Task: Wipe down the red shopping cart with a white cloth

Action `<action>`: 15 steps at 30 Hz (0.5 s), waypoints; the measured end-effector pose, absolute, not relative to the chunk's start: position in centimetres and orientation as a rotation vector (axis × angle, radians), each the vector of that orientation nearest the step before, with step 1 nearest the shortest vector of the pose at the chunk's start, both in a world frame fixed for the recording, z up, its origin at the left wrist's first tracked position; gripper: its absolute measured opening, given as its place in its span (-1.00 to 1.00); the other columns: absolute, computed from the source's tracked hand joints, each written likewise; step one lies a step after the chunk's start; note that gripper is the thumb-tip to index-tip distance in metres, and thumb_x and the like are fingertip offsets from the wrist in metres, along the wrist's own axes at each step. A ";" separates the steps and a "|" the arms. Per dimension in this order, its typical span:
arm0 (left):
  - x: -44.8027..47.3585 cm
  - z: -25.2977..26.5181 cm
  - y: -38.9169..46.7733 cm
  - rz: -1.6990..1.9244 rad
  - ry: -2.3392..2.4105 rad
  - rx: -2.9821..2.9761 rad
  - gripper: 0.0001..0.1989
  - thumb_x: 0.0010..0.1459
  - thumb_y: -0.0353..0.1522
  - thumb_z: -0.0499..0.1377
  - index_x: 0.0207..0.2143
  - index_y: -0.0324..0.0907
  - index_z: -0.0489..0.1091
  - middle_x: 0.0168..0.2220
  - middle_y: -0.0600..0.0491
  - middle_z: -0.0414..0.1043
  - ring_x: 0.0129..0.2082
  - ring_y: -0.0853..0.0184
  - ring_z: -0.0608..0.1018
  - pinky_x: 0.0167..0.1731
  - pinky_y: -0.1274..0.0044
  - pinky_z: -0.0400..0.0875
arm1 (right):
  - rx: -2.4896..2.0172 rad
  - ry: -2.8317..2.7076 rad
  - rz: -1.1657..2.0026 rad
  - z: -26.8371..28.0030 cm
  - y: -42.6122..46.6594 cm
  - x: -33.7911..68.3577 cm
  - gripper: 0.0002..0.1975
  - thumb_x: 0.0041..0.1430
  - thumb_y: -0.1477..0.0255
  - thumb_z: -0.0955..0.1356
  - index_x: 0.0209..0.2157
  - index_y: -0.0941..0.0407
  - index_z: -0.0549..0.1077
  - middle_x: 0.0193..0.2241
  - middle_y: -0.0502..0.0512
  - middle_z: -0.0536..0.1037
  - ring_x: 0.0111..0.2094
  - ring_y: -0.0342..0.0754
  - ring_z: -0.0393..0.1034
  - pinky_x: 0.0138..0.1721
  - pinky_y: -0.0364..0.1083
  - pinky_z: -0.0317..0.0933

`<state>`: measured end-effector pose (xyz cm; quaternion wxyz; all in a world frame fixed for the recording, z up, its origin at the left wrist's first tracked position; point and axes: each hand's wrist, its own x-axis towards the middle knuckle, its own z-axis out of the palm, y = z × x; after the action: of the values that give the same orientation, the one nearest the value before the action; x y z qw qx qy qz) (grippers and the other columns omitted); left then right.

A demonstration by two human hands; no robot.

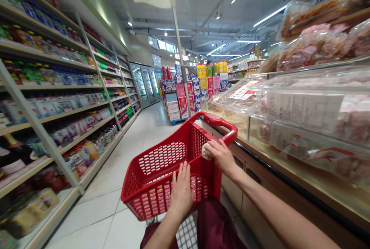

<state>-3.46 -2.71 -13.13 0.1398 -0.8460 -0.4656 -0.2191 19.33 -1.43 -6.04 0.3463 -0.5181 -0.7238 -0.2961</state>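
Observation:
A red plastic shopping cart [157, 197] stands in front of me, its basket walls full of holes and its handle [229, 135] at the far right end. My left hand [182, 187] lies flat against the near side of the basket, fingers stretched out and their tips at the rim. In my right hand [221, 154] is a crumpled white cloth [206, 151], pressed by the fingers to the basket's rim just below the handle. Part of the cloth is hidden under the fingers.
Shelves of bottles and packs [66, 102] line the left side. On the right runs a display counter [291, 187] with clear lids and bagged food. Stacked boxes [182, 102] stand ahead, with glass-door fridges [144, 81] behind. Pale floor tiles [95, 202] lie left of the cart.

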 end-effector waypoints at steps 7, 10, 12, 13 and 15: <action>-3.7 -12.9 -2.7 -0.630 -1.378 -2.483 -0.27 -0.19 -0.57 -0.07 0.14 -0.35 -0.09 0.21 -0.10 -0.16 0.20 0.23 -0.10 0.11 0.24 -0.05 | -1.602 -1.743 -0.743 -3.4 -0.9 21.1 -0.68 0.02 0.61 0.16 -0.20 0.14 0.39 -0.13 0.23 0.42 -0.09 0.08 0.26 -0.06 0.10 0.05; -3.8 -12.7 -2.9 -0.634 -1.396 -2.476 -0.27 -0.19 -0.56 -0.06 0.14 -0.36 -0.09 0.21 -0.11 -0.17 0.21 0.22 -0.11 0.11 0.23 -0.06 | -1.516 -1.929 -0.692 -4.8 -1.2 17.1 -0.63 0.00 0.49 0.25 -0.09 0.15 0.31 -0.05 0.24 0.35 -0.01 0.09 0.18 0.01 0.12 -0.02; -3.9 -12.6 -3.0 -0.623 -1.400 -2.475 -0.27 -0.18 -0.55 -0.05 0.14 -0.36 -0.09 0.21 -0.11 -0.17 0.21 0.22 -0.11 0.12 0.23 -0.06 | -1.471 -1.989 -0.667 -5.2 -1.5 15.9 -0.62 0.01 0.37 0.29 -0.08 0.13 0.30 -0.04 0.24 0.34 -0.01 0.10 0.18 0.03 0.18 -0.10; -3.9 -12.5 -3.1 -0.614 -1.399 -2.478 -0.28 -0.18 -0.56 -0.06 0.14 -0.35 -0.09 0.21 -0.11 -0.17 0.20 0.22 -0.11 0.12 0.23 -0.07 | -1.441 -2.030 -0.652 -5.0 -1.6 16.2 -0.65 0.03 0.34 0.28 -0.10 0.10 0.32 -0.07 0.20 0.37 -0.04 0.08 0.22 0.03 0.19 -0.12; -4.1 -12.5 -3.1 -0.597 -1.390 -2.490 -0.28 -0.18 -0.57 -0.07 0.13 -0.35 -0.08 0.21 -0.11 -0.15 0.20 0.23 -0.09 0.12 0.24 -0.07 | -1.365 -2.092 -0.648 -4.1 -1.6 18.4 -0.77 0.13 0.36 0.21 -0.17 0.04 0.36 -0.16 0.08 0.44 -0.13 -0.03 0.30 0.03 0.12 -0.09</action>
<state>-4.05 -3.13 -12.53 0.1139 -0.8491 -0.4740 -0.2036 18.38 -1.61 -4.11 0.2766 -0.5084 -0.7790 -0.2413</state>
